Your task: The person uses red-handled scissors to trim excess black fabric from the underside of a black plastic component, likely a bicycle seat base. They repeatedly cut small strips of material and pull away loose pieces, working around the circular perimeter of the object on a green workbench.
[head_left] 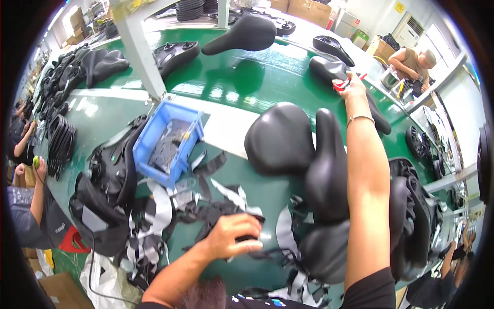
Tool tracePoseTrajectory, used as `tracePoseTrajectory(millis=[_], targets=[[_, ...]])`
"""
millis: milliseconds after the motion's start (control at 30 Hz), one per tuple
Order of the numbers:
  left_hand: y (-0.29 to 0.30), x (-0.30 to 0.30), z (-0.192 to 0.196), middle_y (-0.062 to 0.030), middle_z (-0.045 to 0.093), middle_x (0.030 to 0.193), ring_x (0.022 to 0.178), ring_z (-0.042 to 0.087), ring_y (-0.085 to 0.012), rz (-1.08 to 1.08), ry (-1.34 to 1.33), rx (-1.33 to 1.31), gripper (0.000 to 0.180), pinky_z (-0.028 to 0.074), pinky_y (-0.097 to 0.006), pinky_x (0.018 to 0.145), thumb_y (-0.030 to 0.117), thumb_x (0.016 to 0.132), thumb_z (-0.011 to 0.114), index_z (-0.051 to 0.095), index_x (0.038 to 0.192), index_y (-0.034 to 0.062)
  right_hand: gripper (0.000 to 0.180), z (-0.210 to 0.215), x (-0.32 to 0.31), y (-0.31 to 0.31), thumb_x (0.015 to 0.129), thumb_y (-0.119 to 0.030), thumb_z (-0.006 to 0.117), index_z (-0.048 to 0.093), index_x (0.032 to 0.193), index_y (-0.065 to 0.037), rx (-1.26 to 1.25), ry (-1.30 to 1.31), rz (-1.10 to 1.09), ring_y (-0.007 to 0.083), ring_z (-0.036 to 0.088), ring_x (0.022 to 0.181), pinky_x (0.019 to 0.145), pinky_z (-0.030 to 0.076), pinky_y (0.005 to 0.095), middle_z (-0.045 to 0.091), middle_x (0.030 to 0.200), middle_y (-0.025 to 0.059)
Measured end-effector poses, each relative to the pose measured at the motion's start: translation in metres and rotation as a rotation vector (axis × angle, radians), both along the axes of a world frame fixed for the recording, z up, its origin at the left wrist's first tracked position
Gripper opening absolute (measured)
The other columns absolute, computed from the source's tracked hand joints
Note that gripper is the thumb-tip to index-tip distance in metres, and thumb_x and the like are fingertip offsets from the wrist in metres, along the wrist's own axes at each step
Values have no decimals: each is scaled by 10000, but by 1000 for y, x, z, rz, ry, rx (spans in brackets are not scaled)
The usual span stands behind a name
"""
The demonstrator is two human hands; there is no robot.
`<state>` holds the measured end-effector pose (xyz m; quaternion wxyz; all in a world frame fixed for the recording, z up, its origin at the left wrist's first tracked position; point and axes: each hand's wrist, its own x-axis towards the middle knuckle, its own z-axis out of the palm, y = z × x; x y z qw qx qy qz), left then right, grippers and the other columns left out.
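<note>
My right arm reaches far across to the green conveyor belt (288,77). Its hand (352,87) is closed round a small red-handled tool (338,85), whose exact kind is hard to make out. Just beyond that hand lies a black bicycle saddle (327,68); whether they touch is unclear. My left hand (234,236) is curled low over the bench, with a dark scrap (249,237) showing between thumb and fingers. Black and grey cut-offs (216,211) lie around it. Two black saddles, a wide one (280,138) and a narrow one (328,175), sit between my arms.
A blue bin (180,170) holding grey pieces stands at the left centre, beside a metal post (139,56). More saddles (249,33) ride on the belt. Piled saddles (411,221) flank my right arm, and covers (110,165) lie leftward. Co-workers (414,64) stand around.
</note>
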<state>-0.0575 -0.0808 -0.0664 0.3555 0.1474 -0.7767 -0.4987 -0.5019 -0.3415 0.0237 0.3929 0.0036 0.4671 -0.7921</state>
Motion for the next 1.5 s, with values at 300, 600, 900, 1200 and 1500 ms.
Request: tracePoseTrajectory(millis=[300,600,900,1200,1500], targets=[[3,1,7,-74,649,803,695,652,-218,74,-62,75,187,527,-293,586,187,769,751,644,786,34,435,-68,-36,-62,858,-179,635,442,1242,-114,-13,164,92,353,477,1171,907,453,614,444,1298,125],[4,1,0,-123,648,815,772,639,-245,249,76,53,164,505,-349,704,127,860,640,613,788,-17,293,73,111,28,788,-153,714,605,1058,-114,-202,464,348,164,585,774,607,520,325,603,910,21],[18,75,46,-104,634,1079,1017,618,-228,161,718,1255,668,496,-396,859,640,911,423,472,1253,68,227,73,333,364,660,-174,708,680,884,-196,-320,2150,847,237,562,734,534,483,345,433,841,106],[86,98,45,-139,565,1193,1017,601,-182,325,91,982,714,494,-297,869,354,839,680,385,1338,-63,436,-6,287,483,750,-64,709,601,1171,-34,-13,1304,1087,249,646,810,756,515,320,663,973,128],[46,63,75,-59,628,936,778,614,-115,188,-210,846,438,515,-253,698,282,816,670,568,1137,4,607,-9,238,453,766,-40,660,512,1339,-173,-63,2105,919,234,529,580,490,447,350,498,721,86]])
